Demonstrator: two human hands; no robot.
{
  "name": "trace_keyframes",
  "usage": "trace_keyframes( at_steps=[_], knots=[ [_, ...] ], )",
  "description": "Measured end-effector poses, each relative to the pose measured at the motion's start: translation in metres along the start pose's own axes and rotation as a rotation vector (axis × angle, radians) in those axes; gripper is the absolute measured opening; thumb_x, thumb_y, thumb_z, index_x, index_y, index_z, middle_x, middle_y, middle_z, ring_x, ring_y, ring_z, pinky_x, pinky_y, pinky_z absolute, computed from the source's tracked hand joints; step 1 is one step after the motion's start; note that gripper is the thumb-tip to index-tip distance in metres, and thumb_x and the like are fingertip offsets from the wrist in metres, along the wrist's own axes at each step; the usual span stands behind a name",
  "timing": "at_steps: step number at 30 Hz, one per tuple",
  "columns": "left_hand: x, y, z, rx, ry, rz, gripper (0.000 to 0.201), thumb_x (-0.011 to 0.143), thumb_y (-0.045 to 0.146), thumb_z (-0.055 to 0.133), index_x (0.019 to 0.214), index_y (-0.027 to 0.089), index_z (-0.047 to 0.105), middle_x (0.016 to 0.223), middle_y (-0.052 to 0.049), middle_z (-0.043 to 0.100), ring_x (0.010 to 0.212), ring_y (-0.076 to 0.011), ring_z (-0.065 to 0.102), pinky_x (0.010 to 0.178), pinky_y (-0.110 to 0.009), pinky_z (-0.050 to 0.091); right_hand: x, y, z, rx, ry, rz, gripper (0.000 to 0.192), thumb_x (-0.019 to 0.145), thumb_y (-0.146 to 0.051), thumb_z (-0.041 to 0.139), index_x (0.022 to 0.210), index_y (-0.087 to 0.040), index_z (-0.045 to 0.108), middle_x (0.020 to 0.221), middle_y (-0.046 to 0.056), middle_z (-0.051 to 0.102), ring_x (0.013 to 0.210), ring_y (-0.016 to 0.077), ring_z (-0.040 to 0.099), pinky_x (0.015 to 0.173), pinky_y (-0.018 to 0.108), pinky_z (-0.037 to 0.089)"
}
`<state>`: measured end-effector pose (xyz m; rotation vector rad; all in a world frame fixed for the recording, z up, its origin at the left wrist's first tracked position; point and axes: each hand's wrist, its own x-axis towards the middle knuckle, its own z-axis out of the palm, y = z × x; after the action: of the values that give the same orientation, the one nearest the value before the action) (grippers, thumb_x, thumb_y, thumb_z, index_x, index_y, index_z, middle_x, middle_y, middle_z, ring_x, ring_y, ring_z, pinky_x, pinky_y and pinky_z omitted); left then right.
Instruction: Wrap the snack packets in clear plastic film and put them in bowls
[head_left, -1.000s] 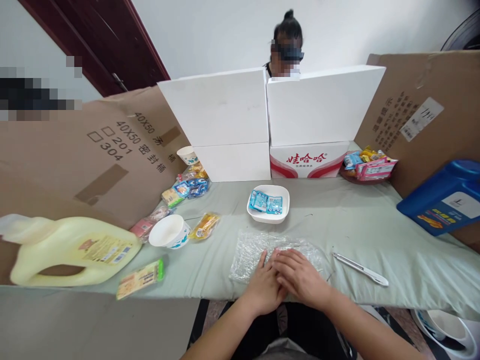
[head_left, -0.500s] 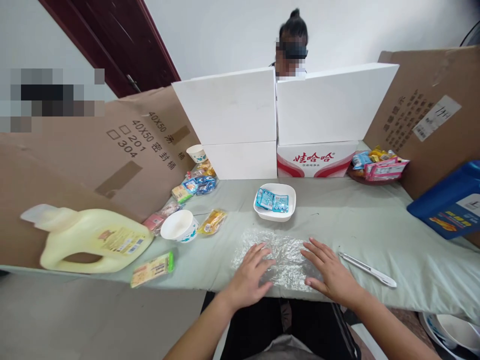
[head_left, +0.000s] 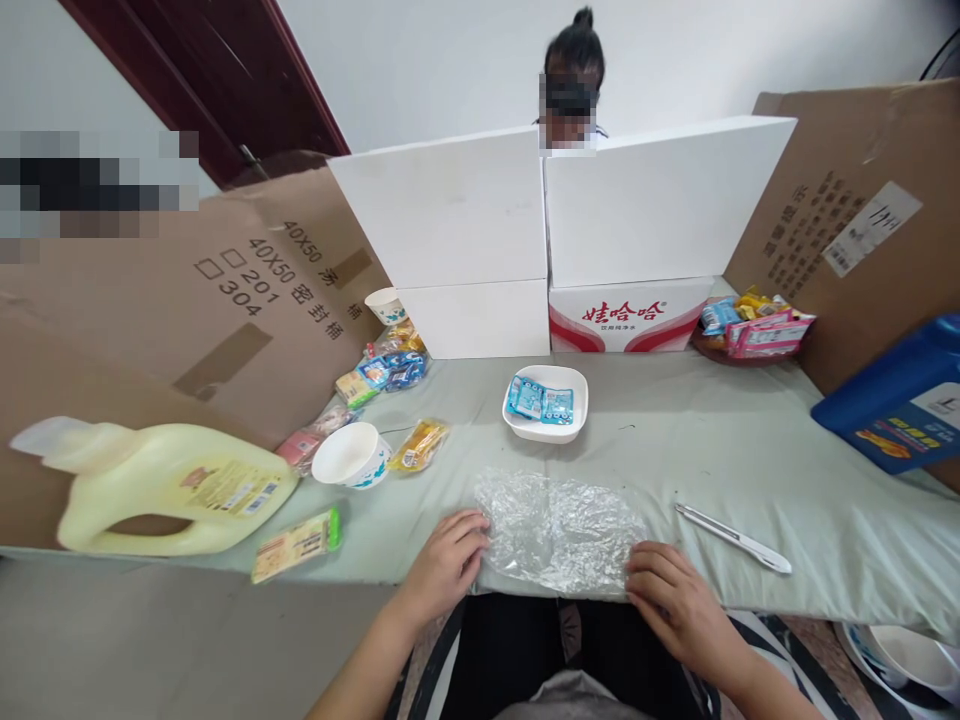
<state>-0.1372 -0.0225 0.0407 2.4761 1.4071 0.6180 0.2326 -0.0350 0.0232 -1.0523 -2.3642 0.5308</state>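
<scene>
A crinkled sheet of clear plastic film (head_left: pixel 559 530) lies flat near the table's front edge. My left hand (head_left: pixel 446 562) is at its left edge, fingers curled together and closed on the margin, with the thumb mostly hidden. On the opposite side, my right hand (head_left: pixel 679 598) has its bent fingers closed on the film's lower right edge. Just beyond the film stands a white plastic bowl (head_left: pixel 546 430) holding blue sachets (head_left: pixel 541 400). A pair of metal tongs (head_left: pixel 733 538) lies slantwise to the right of the film.
On the left are a yellow jug (head_left: pixel 240 485), a green-ended packet (head_left: pixel 296 545), a paper bowl (head_left: pixel 351 455) and a yellow snack packet (head_left: pixel 420 446). White boxes (head_left: pixel 472 320) line the back. A snack-filled dish (head_left: pixel 750 350) and blue bottle (head_left: pixel 892 400) stand right. A person (head_left: pixel 574 55) is behind the boxes.
My hands have moved apart and down, from above the film with fingers spread to its left and right edges with fingers curled. More of the film now shows.
</scene>
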Motion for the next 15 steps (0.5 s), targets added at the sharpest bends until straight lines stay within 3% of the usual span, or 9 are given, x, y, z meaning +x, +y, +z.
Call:
trace_keyframes(
  at_steps=[6,11,15],
  knots=[
    [0.021,0.003,-0.010,-0.213,-0.078,-0.269,0.019,0.090,0.023,0.043,0.090,0.021,0.062,0.085,-0.002,0.067,0.078,-0.0153,0.062,0.074,-0.027,0.049,0.015,0.009,-0.003,0.138,0.057,0.347,0.022,0.096,-0.035,0.038,0.094,-0.024,0.057,0.089,0.004,0.068,0.081,0.0176,0.065,0.072,0.031,0.051],
    [0.051,-0.010,0.002,-0.058,-0.049,-0.412,0.018,0.089,0.021,0.046,0.096,0.021,0.063,0.085,0.000,0.069,0.076,-0.0151,0.062,0.072,-0.025,0.046,0.047,0.022,0.005,-0.084,0.075,0.550,0.025,0.095,-0.037,0.036,0.092,-0.022,0.055,0.081,0.003,0.069,0.073,0.0202,0.066,0.065,0.030,0.045],
    [0.061,-0.018,0.013,0.064,-0.058,-0.441,0.017,0.087,0.018,0.052,0.099,0.022,0.064,0.088,-0.002,0.070,0.080,-0.0167,0.064,0.076,-0.026,0.046,0.058,0.027,0.015,-0.336,0.020,0.563,0.025,0.097,-0.031,0.034,0.094,-0.021,0.057,0.088,0.005,0.070,0.073,0.0190,0.067,0.059,0.027,0.040]
  ],
)
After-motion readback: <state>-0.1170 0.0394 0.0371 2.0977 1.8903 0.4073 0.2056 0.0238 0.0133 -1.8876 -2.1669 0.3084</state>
